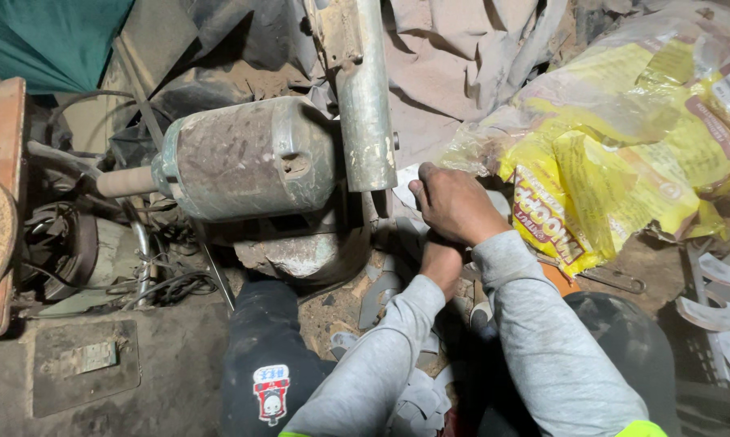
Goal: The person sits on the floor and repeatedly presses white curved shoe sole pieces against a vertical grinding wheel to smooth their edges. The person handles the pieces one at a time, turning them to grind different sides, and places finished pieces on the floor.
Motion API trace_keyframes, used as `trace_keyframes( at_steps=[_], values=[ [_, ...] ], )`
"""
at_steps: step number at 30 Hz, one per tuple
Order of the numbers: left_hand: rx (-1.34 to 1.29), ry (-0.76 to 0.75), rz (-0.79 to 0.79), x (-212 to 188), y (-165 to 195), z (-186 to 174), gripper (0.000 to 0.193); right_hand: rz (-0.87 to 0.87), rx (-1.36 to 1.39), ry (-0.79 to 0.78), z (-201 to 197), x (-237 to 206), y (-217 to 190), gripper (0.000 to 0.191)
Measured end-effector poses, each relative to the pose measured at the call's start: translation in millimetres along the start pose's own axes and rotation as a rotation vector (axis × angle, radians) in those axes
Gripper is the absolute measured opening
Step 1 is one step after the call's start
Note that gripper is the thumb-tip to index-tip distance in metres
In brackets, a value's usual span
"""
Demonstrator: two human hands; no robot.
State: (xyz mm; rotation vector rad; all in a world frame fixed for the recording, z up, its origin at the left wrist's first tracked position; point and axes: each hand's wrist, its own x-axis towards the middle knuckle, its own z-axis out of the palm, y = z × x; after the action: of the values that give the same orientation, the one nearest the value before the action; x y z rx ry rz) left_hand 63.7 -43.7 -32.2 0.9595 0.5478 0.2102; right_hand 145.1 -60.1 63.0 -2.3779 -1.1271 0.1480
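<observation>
Reaching in beside the worn grey metal motor housing (248, 158), the right hand (456, 202) lies knuckles-up just right of the scuffed silver upright metal post (365, 97), its fingers curled down toward a pale grey flat cut piece (405, 184) at the foot of the post; whether it actually grips that piece cannot be told, since the fingertips are hidden. The left hand (441, 263) sits directly under the right wrist, mostly covered by it, so its state cannot be told either.

More pale grey curved offcuts (381, 291) lie scattered on the dirty floor (171, 372) between the dark trouser knees. A crumpled yellow plastic bag (616, 162) rests close on the right, and black cables (163, 287) tangle at the left beneath the motor's protruding tan shaft (126, 181).

Several risks seem plausible. With both hands this near the machine, fingers or a grey sleeve (535, 324) could be caught or pinched if any part turned. The offcuts look thin-edged and might cut skin. Stacked hands hide the work from view, so a fumble is likelier. Loose bag plastic could also drift into the working area.
</observation>
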Motion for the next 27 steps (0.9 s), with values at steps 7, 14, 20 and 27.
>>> trace_keyframes(
  at_steps=[7, 14, 20, 27],
  values=[
    [0.089, -0.022, 0.059, -23, 4, -33, 0.02, 0.005, 0.169, 0.02, 9, -8, 8, 0.034],
    [0.031, -0.029, 0.003, -38, 27, -55, 0.016, 0.106, 0.519, 0.153, 26, -7, 3, 0.027],
    [0.012, -0.058, -0.012, -38, 43, -58, 0.014, 0.196, 0.534, 0.243, 34, 1, -4, 0.027],
    [0.035, -0.019, 0.027, -19, 40, -66, 0.015, 0.211, 0.52, 0.289, 29, 18, -11, 0.024]
  ],
)
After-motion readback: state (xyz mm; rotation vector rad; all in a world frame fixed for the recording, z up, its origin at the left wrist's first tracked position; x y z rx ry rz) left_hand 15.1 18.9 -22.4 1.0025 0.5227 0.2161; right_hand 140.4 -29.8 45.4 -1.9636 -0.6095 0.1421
